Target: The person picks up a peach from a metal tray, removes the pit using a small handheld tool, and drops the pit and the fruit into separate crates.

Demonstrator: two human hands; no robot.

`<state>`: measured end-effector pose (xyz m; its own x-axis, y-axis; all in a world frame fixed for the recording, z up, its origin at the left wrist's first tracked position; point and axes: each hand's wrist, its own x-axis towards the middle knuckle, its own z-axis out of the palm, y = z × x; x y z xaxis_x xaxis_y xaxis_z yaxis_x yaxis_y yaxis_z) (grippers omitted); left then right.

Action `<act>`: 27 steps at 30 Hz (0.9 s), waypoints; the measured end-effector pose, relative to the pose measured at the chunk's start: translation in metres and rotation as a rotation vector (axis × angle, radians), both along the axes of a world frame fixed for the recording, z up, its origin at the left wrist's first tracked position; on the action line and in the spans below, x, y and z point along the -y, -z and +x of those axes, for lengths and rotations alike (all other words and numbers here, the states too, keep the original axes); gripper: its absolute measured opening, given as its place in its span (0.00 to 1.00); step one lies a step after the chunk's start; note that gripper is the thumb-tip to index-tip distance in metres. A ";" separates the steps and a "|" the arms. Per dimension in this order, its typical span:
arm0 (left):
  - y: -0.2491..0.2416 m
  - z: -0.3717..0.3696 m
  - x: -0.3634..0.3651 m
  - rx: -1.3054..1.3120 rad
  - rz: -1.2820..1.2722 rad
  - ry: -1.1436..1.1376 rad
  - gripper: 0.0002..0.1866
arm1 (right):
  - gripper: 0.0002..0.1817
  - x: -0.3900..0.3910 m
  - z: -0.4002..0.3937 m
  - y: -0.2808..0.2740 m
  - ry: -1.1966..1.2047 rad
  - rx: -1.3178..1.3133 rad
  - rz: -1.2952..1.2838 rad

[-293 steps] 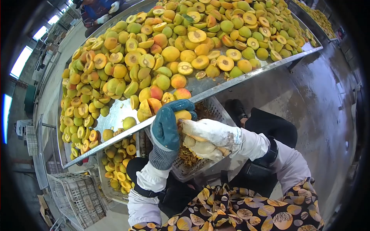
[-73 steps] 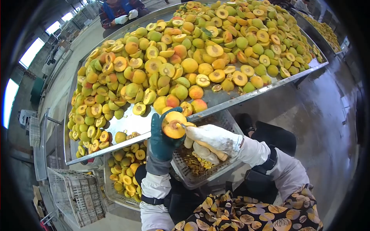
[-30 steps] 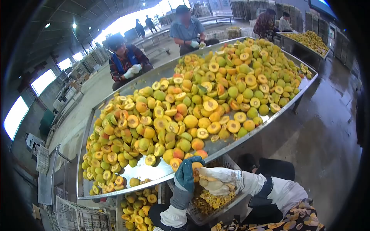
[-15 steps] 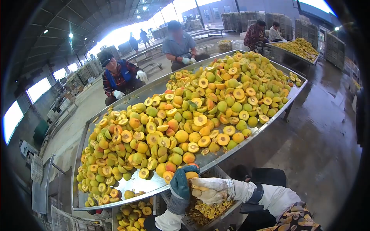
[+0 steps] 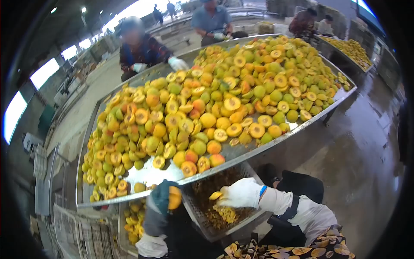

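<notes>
My left hand [image 5: 163,199], in a teal and grey glove, is closed around an orange-yellow peach half [image 5: 174,197] just below the tray's near edge. My right hand [image 5: 242,193], in a white glove, hangs over a plastic crate [image 5: 199,221] of yellow and brown scraps [image 5: 226,216]. Its fingers are curled, and a yellow fruit piece [image 5: 215,195] shows at their tips; whether they grip it or another thing is hidden. In front, a metal tray [image 5: 248,156] bears a large heap of halved peaches [image 5: 207,120], several with cut faces upward.
Another crate of peach halves [image 5: 134,220] stands under the tray, left of my left hand. Across the tray, a person [image 5: 144,52] reaches a white-gloved hand to the heap, beside another person [image 5: 211,21]. A second fruit-laden table [image 5: 351,52] stands back right.
My hands, together at the tray edge before, have parted. The left moved left and down with the peach half, the right over the scraps. The person opposite now reaches to the heap.
</notes>
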<state>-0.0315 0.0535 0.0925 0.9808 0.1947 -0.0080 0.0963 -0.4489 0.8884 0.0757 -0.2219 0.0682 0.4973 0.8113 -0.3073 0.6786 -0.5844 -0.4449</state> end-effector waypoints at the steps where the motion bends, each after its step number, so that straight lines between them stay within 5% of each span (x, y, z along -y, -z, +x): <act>1: -0.021 -0.015 -0.010 0.146 0.416 0.006 0.19 | 0.28 0.001 0.003 0.015 0.035 -0.014 -0.061; 3: -0.019 -0.041 -0.044 -0.279 0.686 -0.249 0.15 | 0.29 0.007 0.004 0.036 0.021 -0.028 -0.111; 6: 0.013 -0.039 -0.096 -0.482 1.124 -0.346 0.24 | 0.29 0.003 -0.002 0.039 0.028 0.021 -0.132; 7: 0.017 -0.023 -0.100 -0.155 1.041 -0.398 0.26 | 0.29 0.002 -0.005 0.039 0.029 0.036 -0.116; 9: 0.028 0.037 -0.111 0.088 1.055 -0.426 0.26 | 0.29 -0.004 -0.004 0.041 0.022 -0.006 -0.132; 11: 0.026 0.099 -0.121 0.187 1.293 -0.159 0.32 | 0.29 -0.006 -0.006 0.040 0.011 0.018 -0.122; 13: 0.050 0.156 -0.136 -0.069 1.470 -0.007 0.40 | 0.30 -0.005 -0.003 0.046 0.019 0.017 -0.107; 17: 0.042 0.168 -0.120 -0.253 1.317 -0.104 0.48 | 0.31 -0.005 0.004 0.041 0.020 -0.028 -0.185; 21: 0.063 0.127 -0.143 -0.239 0.962 -0.186 0.46 | 0.33 -0.011 0.004 0.040 -0.084 -0.156 -0.238; 23: 0.065 0.100 -0.151 -0.205 0.485 -0.228 0.43 | 0.33 -0.019 0.003 0.039 -0.095 -0.162 -0.243; 25: 0.136 0.080 -0.207 0.066 0.083 -0.320 0.44 | 0.33 -0.025 0.003 0.033 -0.085 -0.167 -0.176; 26: 0.095 0.066 -0.183 -0.055 0.026 -0.420 0.45 | 0.30 -0.032 0.005 0.017 -0.042 -0.279 -0.099; 27: 0.129 0.059 -0.195 0.294 0.102 -0.308 0.44 | 0.30 -0.036 0.006 0.001 0.007 -0.377 0.113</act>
<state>0.0275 0.2482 -0.0367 0.8348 0.4636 0.2969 -0.0109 -0.5253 0.8509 0.0819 -0.1858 0.0668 0.3719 0.8478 -0.3780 0.4517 -0.5210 -0.7242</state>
